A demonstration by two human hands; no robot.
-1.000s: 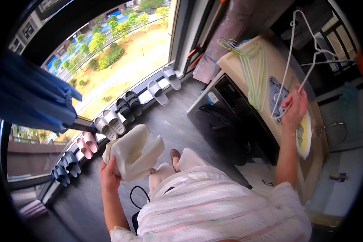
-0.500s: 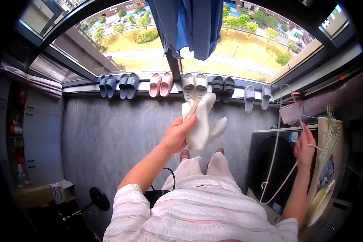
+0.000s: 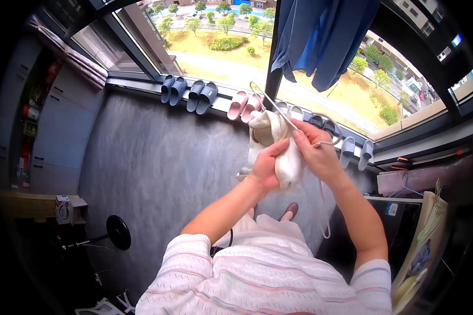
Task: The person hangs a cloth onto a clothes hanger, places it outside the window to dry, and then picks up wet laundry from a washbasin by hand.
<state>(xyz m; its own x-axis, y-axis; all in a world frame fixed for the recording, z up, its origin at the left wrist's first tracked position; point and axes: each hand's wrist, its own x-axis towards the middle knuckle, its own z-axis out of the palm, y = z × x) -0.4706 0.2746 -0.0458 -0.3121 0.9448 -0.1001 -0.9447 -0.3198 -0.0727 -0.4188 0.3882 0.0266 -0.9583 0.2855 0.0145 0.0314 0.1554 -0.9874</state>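
In the head view, the pink slippers [image 3: 238, 105] on the window ledge serve as the landmark. The white cloth [image 3: 290, 165], bunched and folded so that one opening gapes, is held up on the person's side of them and slightly to their right, above the grey floor [image 3: 152, 157]. The left hand [image 3: 268, 165] has its grip closed on the cloth, thumb laid over the near fold. The right hand [image 3: 316, 155], farther to the right of the slippers, has its grip closed around a thin white hanger [image 3: 273, 105]; its fingertips sit right against the cloth, though whether they also pinch it cannot be told. One end of the hanger reaches up just beside the slippers, and another part dangles, blurred, below the right hand.

To the left of the slippers, along the ledge, stand dark blue slippers [image 3: 206, 100]; to their right come white slippers [image 3: 296, 113], partly hidden, then black slippers [image 3: 328, 127] and grey slippers [image 3: 347, 151]. A blue garment [image 3: 320, 42] hangs above and to their right. Well to their right and nearer the person are a black appliance [image 3: 399, 223] and a beige worktop [image 3: 427, 202] bearing pale green hangers [image 3: 431, 218]. Well to their left and nearer the person is a black disc [image 3: 118, 232].
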